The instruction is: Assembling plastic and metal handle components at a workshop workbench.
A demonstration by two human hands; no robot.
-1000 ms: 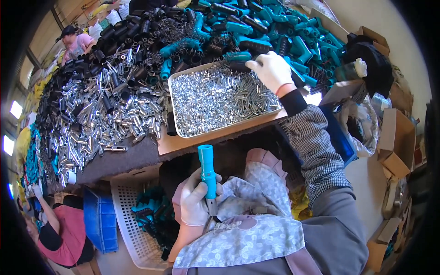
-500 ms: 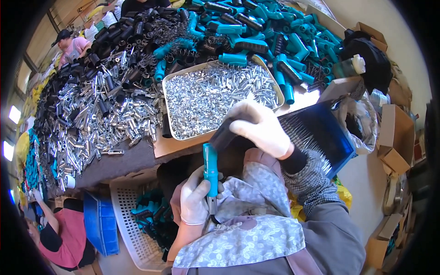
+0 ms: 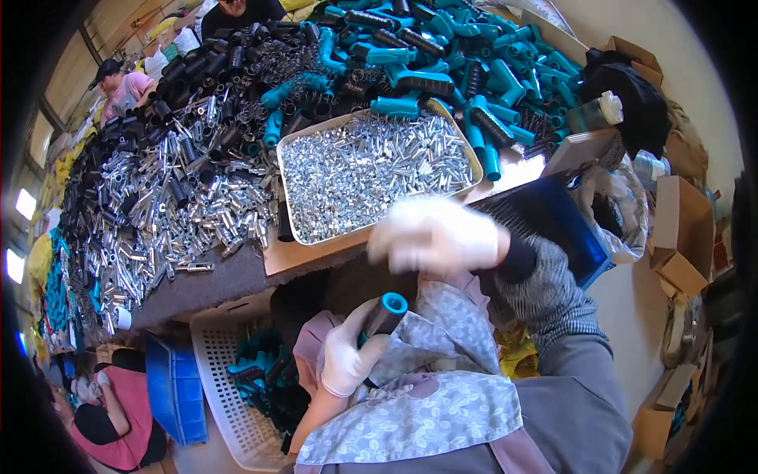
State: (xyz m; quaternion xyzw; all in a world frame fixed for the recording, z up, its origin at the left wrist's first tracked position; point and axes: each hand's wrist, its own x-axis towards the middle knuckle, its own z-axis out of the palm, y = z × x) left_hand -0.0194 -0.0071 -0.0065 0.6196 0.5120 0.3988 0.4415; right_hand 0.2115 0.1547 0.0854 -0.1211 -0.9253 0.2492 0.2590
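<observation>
My left hand (image 3: 347, 359), in a white glove, is wrapped round a teal plastic handle tube with a black sleeve (image 3: 384, 321) over it. The tube's round teal mouth tilts up and away from me; its lower part is hidden by the hand. Above it, apart from the tube, my gloved right hand (image 3: 442, 235) is smeared by motion, so its fingers cannot be made out. Just beyond that hand stands a cream tray (image 3: 290, 207) of small shiny metal pieces and pins.
Metal tubes (image 3: 158, 221) pile up on the left of the table, with black sleeves and springs behind. Teal housings (image 3: 505, 79) heap at the back. A blue bin (image 3: 576, 229) sits right; a white basket (image 3: 225, 379) stands below left. Co-workers (image 3: 122, 91) are at the left and far side.
The black sleeve, earlier in my right hand, now surrounds the teal tube. My left hand has tilted the tube's mouth toward the right. My right hand has come away, blurred.
</observation>
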